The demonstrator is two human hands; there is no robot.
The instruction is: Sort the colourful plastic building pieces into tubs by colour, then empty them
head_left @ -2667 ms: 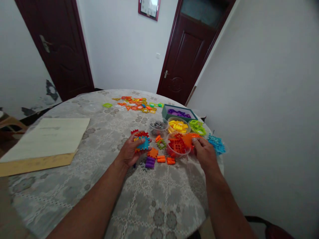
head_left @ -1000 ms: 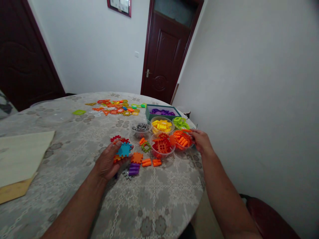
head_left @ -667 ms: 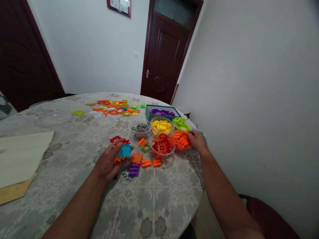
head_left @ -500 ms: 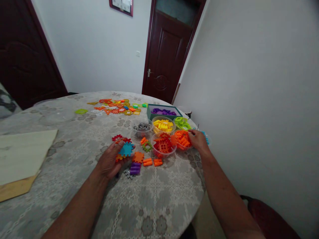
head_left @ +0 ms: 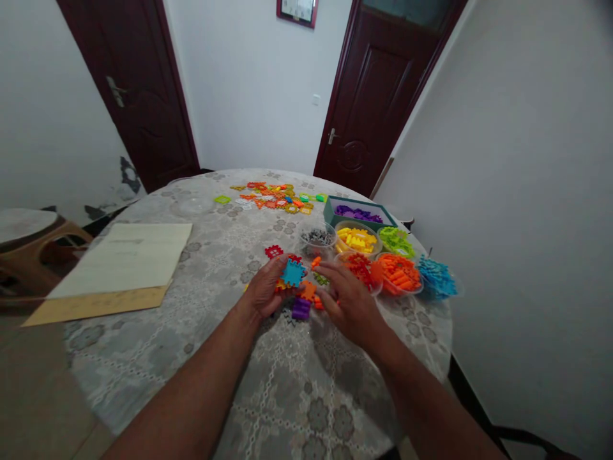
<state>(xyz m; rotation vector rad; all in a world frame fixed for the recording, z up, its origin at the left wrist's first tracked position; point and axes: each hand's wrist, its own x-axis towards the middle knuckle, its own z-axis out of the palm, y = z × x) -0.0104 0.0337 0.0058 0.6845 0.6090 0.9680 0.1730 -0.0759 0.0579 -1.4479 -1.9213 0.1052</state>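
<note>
My left hand (head_left: 265,287) is closed around a blue toothed square building piece (head_left: 292,273), with yellow-orange pieces showing below it. Close by on the right, my right hand (head_left: 352,303) hovers over the loose pieces, thumb and forefinger apart, nothing visible between them. Under its fingers lie a small orange tube piece (head_left: 316,262) and a partly covered green toothed ring (head_left: 320,278). Between the hands are an orange toothed square (head_left: 308,291) and purple tube pieces (head_left: 301,309). A red toothed piece (head_left: 274,252) rests beyond my left hand.
Clear bowls hold grey (head_left: 318,237), yellow (head_left: 357,239), lime (head_left: 396,242), red (head_left: 360,267), orange (head_left: 399,275) and blue (head_left: 437,278) pieces. Behind them stands a green box (head_left: 330,211) with purple pieces. Mixed pieces (head_left: 275,197) lie farther back; paper sheets (head_left: 129,255) lie left.
My right hand has moved from the bowl of orange pieces over to beside my left hand. The left hand keeps its hold on the blue piece. The camera view has turned left.
</note>
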